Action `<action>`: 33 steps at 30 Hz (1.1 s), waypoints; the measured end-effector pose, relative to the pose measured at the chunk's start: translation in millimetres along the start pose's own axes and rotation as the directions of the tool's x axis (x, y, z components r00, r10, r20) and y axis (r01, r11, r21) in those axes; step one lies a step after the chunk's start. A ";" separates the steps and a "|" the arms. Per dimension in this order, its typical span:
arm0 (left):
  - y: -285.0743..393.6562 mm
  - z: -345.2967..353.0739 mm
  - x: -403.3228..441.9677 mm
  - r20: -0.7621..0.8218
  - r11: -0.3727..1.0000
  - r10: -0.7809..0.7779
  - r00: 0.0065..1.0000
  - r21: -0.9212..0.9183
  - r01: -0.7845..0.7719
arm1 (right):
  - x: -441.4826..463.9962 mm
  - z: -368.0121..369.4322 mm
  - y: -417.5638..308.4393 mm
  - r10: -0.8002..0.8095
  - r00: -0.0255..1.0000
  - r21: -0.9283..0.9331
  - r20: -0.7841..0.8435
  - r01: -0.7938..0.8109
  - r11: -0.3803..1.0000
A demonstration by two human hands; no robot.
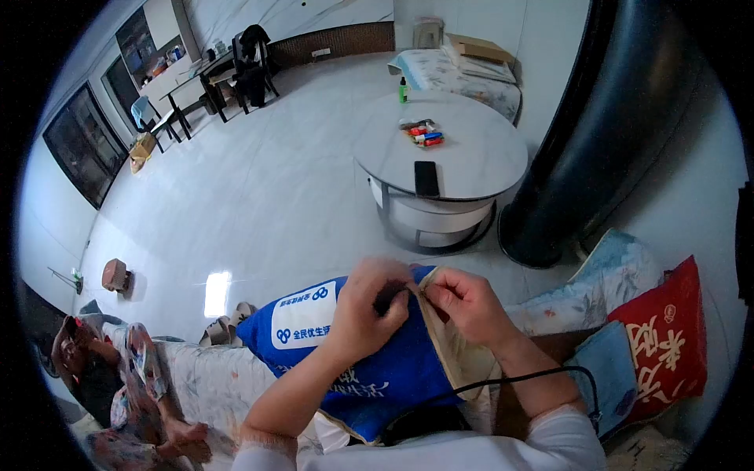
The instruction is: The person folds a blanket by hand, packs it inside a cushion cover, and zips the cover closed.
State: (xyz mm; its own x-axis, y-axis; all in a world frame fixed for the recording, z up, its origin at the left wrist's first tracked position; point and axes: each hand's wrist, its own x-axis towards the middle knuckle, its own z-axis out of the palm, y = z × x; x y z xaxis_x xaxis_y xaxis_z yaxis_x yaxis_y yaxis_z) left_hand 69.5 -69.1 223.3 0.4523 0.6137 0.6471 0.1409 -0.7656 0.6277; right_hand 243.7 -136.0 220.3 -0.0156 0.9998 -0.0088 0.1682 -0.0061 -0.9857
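Observation:
A blue cushion (314, 337) with a white printed panel and a beige back lies across the person's lap. My left hand (373, 306) is closed at the cushion's upper edge, with thumb and fingers drawn together and the knuckles slightly blurred. Close beside it, my right hand (467, 306) pinches the beige-trimmed seam between thumb and forefinger. Whether a zipper runs along this seam, I cannot make out. A black cable (518, 378) passes over the right forearm.
Ahead stands a round table (479, 149) bearing a phone (426, 179), small colourful packets (424, 133) and a green bottle (403, 90). A red cushion (677, 345) sits at right, near a dark column (597, 133). Another person's legs (177, 428) show at left. A stool (115, 275) stands beyond.

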 end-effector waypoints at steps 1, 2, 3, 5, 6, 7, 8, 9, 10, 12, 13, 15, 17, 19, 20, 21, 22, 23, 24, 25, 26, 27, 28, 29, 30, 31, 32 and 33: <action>3.7 -0.7 2.2 0.038 0.996 -0.080 0.996 -0.048 0.081 | 0.6 0.5 1.4 -0.037 0.999 0.036 -0.029 0.038 0.999; 6.1 -1.0 3.6 0.078 0.982 -0.158 0.984 -0.092 0.165 | 1.3 1.2 3.0 -0.074 0.996 0.069 -0.057 0.078 0.995; 4.2 -2.4 3.9 0.077 0.983 -0.155 0.985 -0.090 0.161 | 2.5 3.1 5.8 -0.078 0.995 0.069 -0.058 0.082 0.994; -3.1 -5.0 3.1 0.201 0.966 -0.186 0.962 -0.139 0.216 | 3.8 7.1 12.5 -0.093 0.993 0.089 -0.077 0.099 0.991; -3.7 -4.3 3.0 0.202 0.967 -0.187 0.961 -0.136 0.217 | 3.3 7.4 12.9 -0.093 0.993 0.091 -0.076 0.100 0.991; -3.9 -3.7 2.7 0.182 0.965 -0.192 0.964 -0.142 0.219 | 2.5 7.7 13.2 -0.118 0.991 0.105 -0.061 0.124 0.987; -3.6 -3.2 2.1 0.163 0.963 -0.198 0.967 -0.149 0.223 | 1.3 8.1 13.6 -0.140 0.989 0.120 -0.047 0.145 0.982; -2.3 -3.1 1.5 0.166 0.963 -0.199 0.966 -0.149 0.224 | 0.4 9.0 14.5 -0.139 0.989 0.121 -0.049 0.144 0.982; -0.5 -3.7 1.7 0.133 0.956 -0.240 0.962 -0.137 0.258 | 0.0 10.1 15.6 -0.122 0.992 0.180 -0.021 0.124 0.976; -0.5 -2.7 0.6 0.101 0.949 -0.278 0.955 -0.127 0.290 | -2.7 8.5 16.1 -0.108 0.994 0.237 0.006 0.104 0.966; -2.9 -1.6 -1.0 0.053 0.942 -0.309 0.950 -0.122 0.313 | -5.0 6.5 15.1 -0.108 0.994 0.243 0.024 0.099 0.965; -3.3 -3.3 0.0 0.002 0.935 -0.336 0.942 -0.118 0.334 | -8.8 9.0 17.8 -0.110 0.993 0.247 0.043 0.097 0.964; 2.1 -6.4 3.1 -0.041 0.929 -0.358 0.933 -0.118 0.351 | -11.0 17.0 34.0 -0.202 0.977 0.077 0.065 0.197 0.977; 7.6 -4.9 2.4 -0.011 0.962 -0.273 0.962 -0.023 0.272 | 0.1 17.3 56.4 -0.307 0.922 -0.234 0.238 0.361 0.903; 11.8 -3.1 1.7 0.025 0.981 -0.183 0.983 0.067 0.181 | 6.0 25.2 65.5 -0.281 0.918 -0.329 0.279 0.366 0.870; 18.3 -0.1 1.5 0.026 0.981 -0.182 0.983 0.066 0.180 | 10.4 37.3 73.6 -0.216 0.926 -0.388 0.311 0.331 0.860; 27.0 4.4 1.1 0.082 0.993 -0.109 0.991 0.055 0.105 | 12.4 47.1 78.9 -0.169 0.929 -0.433 0.328 0.307 0.847; 37.1 8.1 1.0 0.138 0.999 -0.034 0.990 0.041 0.029 | 13.5 57.3 83.3 -0.136 0.934 -0.441 0.332 0.281 0.853; 50.6 11.5 2.2 0.143 0.994 0.005 0.990 0.110 -0.021 | 11.5 63.7 80.4 -0.141 0.934 -0.425 0.329 0.280 0.861; 48.4 8.5 4.7 0.138 0.993 0.009 0.990 0.116 -0.025 | 8.0 67.7 76.5 -0.160 0.934 -0.399 0.320 0.286 0.871; 43.7 0.0 7.9 0.121 0.992 -0.025 0.992 0.122 0.010 | 1.6 71.2 65.2 -0.193 0.932 -0.365 0.308 0.303 0.880; 39.1 -10.2 10.6 0.107 0.990 -0.063 0.992 0.130 0.049 | -2.2 73.4 54.2 -0.223 0.929 -0.334 0.296 0.320 0.887; 35.0 -24.4 14.2 0.091 0.979 -0.101 0.991 0.188 0.083 | -3.1 73.1 42.7 -0.252 0.926 -0.311 0.280 0.336 0.889; 27.1 -39.3 15.7 0.037 0.958 -0.221 0.975 0.194 0.210 | -4.5 76.3 34.8 -0.271 0.922 -0.298 0.278 0.351 0.888; 28.1 -54.3 21.9 -0.006 0.930 -0.366 0.931 0.026 0.366 | -5.2 74.5 25.1 -0.276 0.921 -0.291 0.274 0.353 0.889; 31.2 -71.9 28.8 0.007 0.861 -0.508 0.861 0.030 0.507 | -6.0 66.8 15.1 -0.278 0.926 -0.293 0.254 0.347 0.891; 28.0 -87.3 29.8 0.030 0.843 -0.537 0.843 -0.018 0.538 | -7.8 54.8 4.9 -0.289 0.932 -0.271 0.217 0.342 0.900; 18.1 -100.2 24.9 0.006 0.850 -0.527 0.850 -0.007 0.527 | -9.9 42.5 -1.3 -0.345 0.926 -0.241 0.155 0.374 0.896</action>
State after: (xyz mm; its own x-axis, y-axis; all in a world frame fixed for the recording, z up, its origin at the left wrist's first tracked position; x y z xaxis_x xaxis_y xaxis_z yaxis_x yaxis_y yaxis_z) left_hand -4.9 -48.3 294.1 0.3155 0.9240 0.2162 0.3517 -0.3255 0.8777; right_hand 201.7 -146.6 214.5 -0.2249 0.9251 0.3059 0.3823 0.3726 -0.8456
